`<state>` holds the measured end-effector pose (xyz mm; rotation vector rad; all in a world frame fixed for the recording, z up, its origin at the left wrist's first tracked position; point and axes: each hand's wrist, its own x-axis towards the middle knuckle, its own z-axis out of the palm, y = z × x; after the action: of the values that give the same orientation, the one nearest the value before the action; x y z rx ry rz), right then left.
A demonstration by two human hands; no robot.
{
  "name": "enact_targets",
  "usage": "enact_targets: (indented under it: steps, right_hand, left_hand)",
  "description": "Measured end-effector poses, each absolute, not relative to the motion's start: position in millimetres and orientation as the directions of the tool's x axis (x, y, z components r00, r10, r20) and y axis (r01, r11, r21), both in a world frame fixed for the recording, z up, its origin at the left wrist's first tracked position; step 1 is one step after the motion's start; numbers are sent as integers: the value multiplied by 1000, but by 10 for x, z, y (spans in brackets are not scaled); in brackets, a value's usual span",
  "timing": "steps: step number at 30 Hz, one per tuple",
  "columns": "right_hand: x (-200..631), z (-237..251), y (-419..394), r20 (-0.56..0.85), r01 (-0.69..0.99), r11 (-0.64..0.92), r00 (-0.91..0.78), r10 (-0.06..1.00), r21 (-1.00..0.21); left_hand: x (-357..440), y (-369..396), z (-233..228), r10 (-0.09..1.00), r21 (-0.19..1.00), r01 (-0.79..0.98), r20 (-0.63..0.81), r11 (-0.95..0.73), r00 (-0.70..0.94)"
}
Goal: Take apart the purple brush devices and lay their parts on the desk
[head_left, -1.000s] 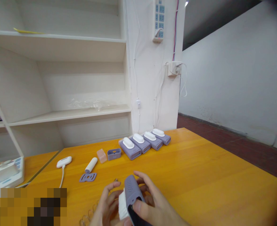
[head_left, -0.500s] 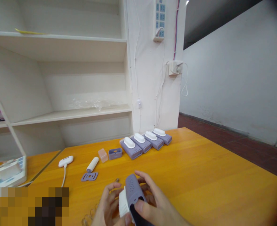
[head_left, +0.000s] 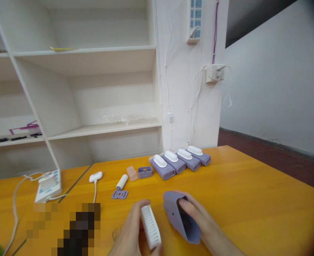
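The left grip (head_left: 132,227) was closed on a white ribbed block (head_left: 150,227), its long axis running away from the person, ribs turned rightward. Just beside it, the right grip (head_left: 199,216) pinched a hollow purple case (head_left: 171,208) — a digit inside the dark open mouth, which faced right and nearer the person. Beyond the left grip on the bench (head_left: 242,202), an open-topped purple tray (head_left: 145,175) showed a hole; beyond the right, four purple cases (head_left: 165,173) bore white ovals (head_left: 160,161).
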<state>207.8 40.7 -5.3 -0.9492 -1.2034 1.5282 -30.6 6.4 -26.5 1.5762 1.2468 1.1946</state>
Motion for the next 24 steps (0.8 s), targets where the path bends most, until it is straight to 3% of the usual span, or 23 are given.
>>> enact_targets:
  steps: [2, 4, 6, 10, 13, 16, 21, 24]
  right_hand:
    - [2075, -20, 408, -146, -368, -238, -259, 955, -899]
    - [2071, 47, 382, -287, -528, -386, -261, 922, -756]
    - [2068, 134, 345, -361, -618, -440, -257, 896, -652]
    - [2051, 279, 275, -370, -622, -429, -230, 900, -655]
    - [2037, 297, 246, -378, -626, -415, -200, 904, -660]
    - [2044, 224, 265, -378, -638, -425, -218, 900, -643]
    - [2120, -26, 450, -415, -631, -498, -290, 862, -594]
    - [2189, -165, 578, -379, -604, -495, -319, 868, -625]
  left_hand:
    - [-354, 49, -181, 948, 761, 581, 312, -289, 64]
    - [-382, 32, -54, 946, 545, 792, 302, -275, 120]
    - [-414, 5, 106, 959, 368, 907, 260, -205, 111]
    - [-572, -89, 385, 872, 121, 977, 443, 175, -211]
    - [-736, -164, 442, 829, 28, 931, 444, 365, -339]
    - [-818, -197, 391, 870, -26, 926, 353, 376, -343]
    - [-762, -144, 269, 871, -1, 912, 298, 410, -391]
    - [-812, -83, 247, 852, 22, 891, 285, 453, -440]
